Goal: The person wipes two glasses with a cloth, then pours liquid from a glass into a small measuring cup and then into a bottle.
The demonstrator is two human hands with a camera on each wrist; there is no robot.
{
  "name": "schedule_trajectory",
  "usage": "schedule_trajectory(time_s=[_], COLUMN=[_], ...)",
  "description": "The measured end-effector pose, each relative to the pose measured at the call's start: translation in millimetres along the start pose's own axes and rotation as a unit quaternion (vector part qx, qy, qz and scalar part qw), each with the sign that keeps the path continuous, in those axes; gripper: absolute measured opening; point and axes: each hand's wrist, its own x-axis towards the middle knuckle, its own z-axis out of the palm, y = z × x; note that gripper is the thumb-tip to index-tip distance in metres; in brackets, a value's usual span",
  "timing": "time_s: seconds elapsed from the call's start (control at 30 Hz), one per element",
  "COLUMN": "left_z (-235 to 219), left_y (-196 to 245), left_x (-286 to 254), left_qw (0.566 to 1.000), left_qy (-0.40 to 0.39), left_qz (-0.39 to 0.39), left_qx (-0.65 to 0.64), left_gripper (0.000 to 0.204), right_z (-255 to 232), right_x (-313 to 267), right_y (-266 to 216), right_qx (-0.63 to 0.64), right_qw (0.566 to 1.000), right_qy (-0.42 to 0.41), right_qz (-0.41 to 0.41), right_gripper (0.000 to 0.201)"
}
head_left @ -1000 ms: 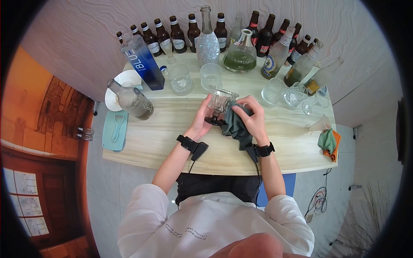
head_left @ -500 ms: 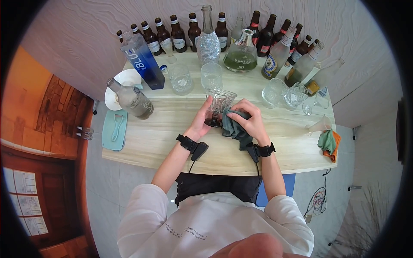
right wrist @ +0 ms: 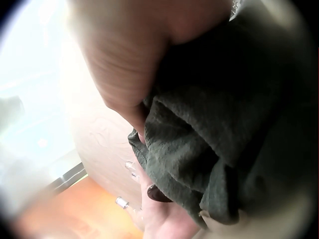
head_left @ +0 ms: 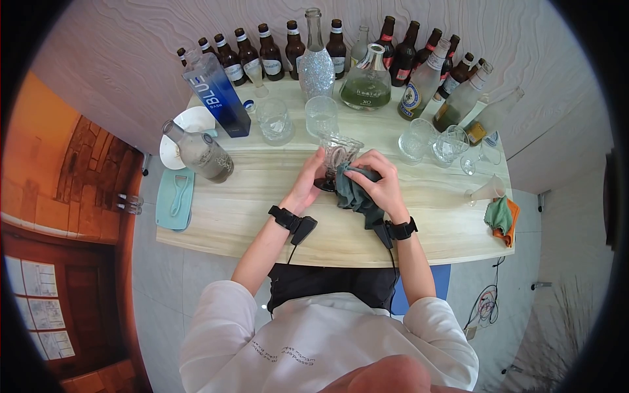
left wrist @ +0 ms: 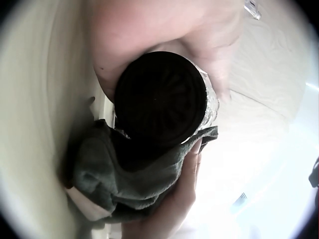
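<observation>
Left hand [head_left: 306,181]: forearm angled in from the near edge of the bench [head_left: 249,216], wrist band and camera on; fingers curled round the stem and lower bowl of the cut-glass goblet [head_left: 337,154], thumb side up. Left wrist view looks up at the goblet's dark round foot [left wrist: 160,95] with the palm closed behind it.

Right hand [head_left: 379,185]: forearm comes in just right of the goblet, wrist bent inward; fingers curled over the dark green cloth [head_left: 354,194], pinching it and pressing it to the goblet's right flank. Cloth tail hangs down toward the wrist. Right wrist view: bunched cloth [right wrist: 219,144] fills the frame under the palm.

Goblet position: held slightly tilted, just above the bench's middle, between the two hands, in front of two clear tumblers [head_left: 298,118].

Readable writing: blue box [head_left: 216,95], behind and left of the goblet, reads "BLUE" with smaller "DASH" below. Green decanter [head_left: 365,82], behind and right of the goblet, carries "XO"; the line above it is too small to read. Brown bottles [head_left: 262,52] along the wall behind the goblet have white labels, illegible. Shirt print near the camera, illegible
</observation>
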Motion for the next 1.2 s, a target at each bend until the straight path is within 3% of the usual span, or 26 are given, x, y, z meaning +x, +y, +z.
schedule_trajectory(time_s=[0.13, 0.3, 0.4, 0.63, 0.8, 0.9, 1.0, 1.1, 1.2], left_z=[4.4, -6.7, -0.6, 4.9, 11.4, 2.6, -24.5, -13.9, -2.6], left_y=[0.5, -5.6, -1.2, 7.1, 8.5, 3.7, -14.9, -7.7, -2.1], left_x=[-0.3, 4.7, 0.2, -1.5, -2.2, 0.9, 9.4, 3.5, -2.7], left_qw=[0.998, 0.999, 0.999, 0.999, 0.998, 0.998, 0.999, 0.999, 1.0], left_qy=[-0.014, -0.032, -0.034, -0.023, -0.053, -0.055, -0.035, -0.006, -0.001], left_qz=[-0.016, -0.027, -0.019, 0.023, -0.008, -0.013, -0.023, -0.025, -0.004], left_qx=[0.068, 0.033, 0.02, -0.011, -0.036, -0.024, -0.028, -0.02, 0.006], left_gripper=[0.059, 0.054, 0.055, 0.058, 0.063, 0.062, 0.06, 0.056, 0.056], right_z=[-0.5, -2.3, -3.8, -5.0, 3.9, -1.5, -3.1, -5.3, -9.5], right_x=[0.6, 0.7, 0.9, 1.7, -0.9, 0.5, 0.1, 1.9, 2.3], right_y=[-1.3, 11.4, 13.2, 3.3, 9.0, -5.4, -2.0, 5.5, 19.6], right_qx=[-0.008, 0.019, 0.017, -0.002, 0.019, -0.001, -0.014, -0.069, 0.014], right_qw=[1.0, 0.989, 0.988, 0.999, 1.0, 1.0, 0.999, 0.994, 0.982], right_qy=[0.024, 0.128, 0.124, 0.019, -0.009, -0.029, -0.013, 0.049, 0.132], right_qz=[0.005, 0.068, 0.088, 0.045, -0.016, 0.009, 0.036, 0.063, 0.135], right_gripper=[0.017, 0.016, 0.016, 0.016, 0.016, 0.015, 0.016, 0.017, 0.019])
